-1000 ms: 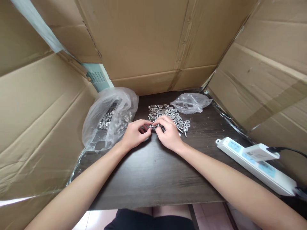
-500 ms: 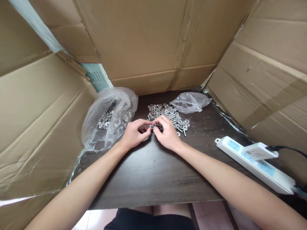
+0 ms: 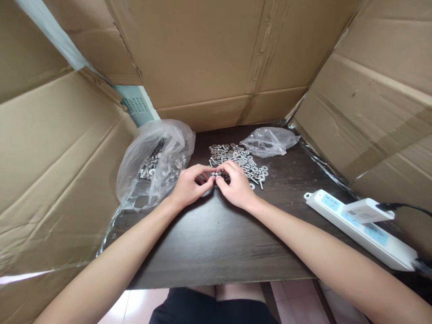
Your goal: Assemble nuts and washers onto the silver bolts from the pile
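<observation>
My left hand [image 3: 193, 185] and my right hand [image 3: 235, 185] meet over the middle of the table, thumbs and fingertips pinched together. Between them is a small metal bolt [image 3: 217, 173] with what looks like a nut or washer on it; the fingertips partly cover it. Both hands grip the bolt, one from each side. Just beyond my right hand lies a loose pile of silver bolts, nuts and washers [image 3: 251, 168]. To the left of my left hand, a clear plastic bag [image 3: 175, 130] lies open with more metal fasteners [image 3: 151, 165] inside.
A second, crumpled clear bag [image 3: 270, 140] lies behind the pile. On the right of the dark table [image 3: 216, 252] rests a white power strip [image 3: 357, 231] with a white adapter [image 3: 367, 210] and black cable. Cardboard walls [image 3: 209, 54] enclose the table's back and sides.
The hands stay pinched on the bolt, with only slight finger movement. The whole view has shifted a little; the pile and bags appear unmoved.
</observation>
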`<state>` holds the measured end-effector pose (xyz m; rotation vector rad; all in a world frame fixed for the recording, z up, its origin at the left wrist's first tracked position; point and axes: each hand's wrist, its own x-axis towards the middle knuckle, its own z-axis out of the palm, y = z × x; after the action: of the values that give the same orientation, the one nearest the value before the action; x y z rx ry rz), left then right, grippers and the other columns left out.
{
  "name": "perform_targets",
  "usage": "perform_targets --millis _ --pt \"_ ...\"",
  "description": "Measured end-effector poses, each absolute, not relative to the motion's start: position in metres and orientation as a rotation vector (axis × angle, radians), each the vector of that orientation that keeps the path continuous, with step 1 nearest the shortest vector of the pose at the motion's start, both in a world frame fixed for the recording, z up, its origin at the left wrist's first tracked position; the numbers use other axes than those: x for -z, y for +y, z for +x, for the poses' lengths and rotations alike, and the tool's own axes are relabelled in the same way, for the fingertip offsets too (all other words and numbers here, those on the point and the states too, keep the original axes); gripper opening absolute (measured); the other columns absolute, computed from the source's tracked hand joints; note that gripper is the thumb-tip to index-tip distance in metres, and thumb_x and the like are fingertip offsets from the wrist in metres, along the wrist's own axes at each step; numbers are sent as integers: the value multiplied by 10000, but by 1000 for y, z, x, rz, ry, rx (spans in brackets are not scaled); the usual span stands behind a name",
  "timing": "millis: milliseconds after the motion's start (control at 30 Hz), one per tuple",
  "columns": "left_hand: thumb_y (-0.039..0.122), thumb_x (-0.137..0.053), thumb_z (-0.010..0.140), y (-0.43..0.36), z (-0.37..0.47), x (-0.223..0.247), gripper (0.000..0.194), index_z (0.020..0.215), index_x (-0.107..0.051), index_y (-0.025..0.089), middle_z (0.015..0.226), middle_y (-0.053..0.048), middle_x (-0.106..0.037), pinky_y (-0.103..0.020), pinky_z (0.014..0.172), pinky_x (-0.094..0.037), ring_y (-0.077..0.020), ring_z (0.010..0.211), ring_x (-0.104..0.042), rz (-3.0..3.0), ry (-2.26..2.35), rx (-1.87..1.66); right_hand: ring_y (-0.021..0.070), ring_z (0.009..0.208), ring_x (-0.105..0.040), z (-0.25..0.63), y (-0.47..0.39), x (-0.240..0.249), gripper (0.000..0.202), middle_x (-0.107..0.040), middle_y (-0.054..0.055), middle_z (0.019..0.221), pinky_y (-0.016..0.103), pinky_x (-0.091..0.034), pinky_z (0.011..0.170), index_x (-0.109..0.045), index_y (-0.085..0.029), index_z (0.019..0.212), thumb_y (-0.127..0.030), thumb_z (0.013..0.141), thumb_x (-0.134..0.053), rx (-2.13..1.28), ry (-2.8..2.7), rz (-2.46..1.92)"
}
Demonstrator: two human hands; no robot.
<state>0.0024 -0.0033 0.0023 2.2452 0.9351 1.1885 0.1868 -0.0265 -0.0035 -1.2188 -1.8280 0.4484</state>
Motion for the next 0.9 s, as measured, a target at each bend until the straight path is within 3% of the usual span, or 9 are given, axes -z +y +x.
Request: perform_targets --millis 433,900 --pt "185 -695 889 -3 2 -1 196 1076 -744 150 957 -48 -751 -175 606 -586 -90 673 -679 2274 923 -1222 256 1030 -607 187 -26 4 72 -662 70 1017 429 -434 933 -599 -226 889 -240 936 -546 -468 -1869 -1213" --pt "187 -697 870 -3 2 1 200 1069 -706 159 941 -27 -749 -162 606 -582 -88 696 -684 2216 903 -1160 218 932 -600 188 -24 5 309 -638 55 909 394 -444 875 -589 -222 759 -269 1036 -458 -457 -1883 -1216"
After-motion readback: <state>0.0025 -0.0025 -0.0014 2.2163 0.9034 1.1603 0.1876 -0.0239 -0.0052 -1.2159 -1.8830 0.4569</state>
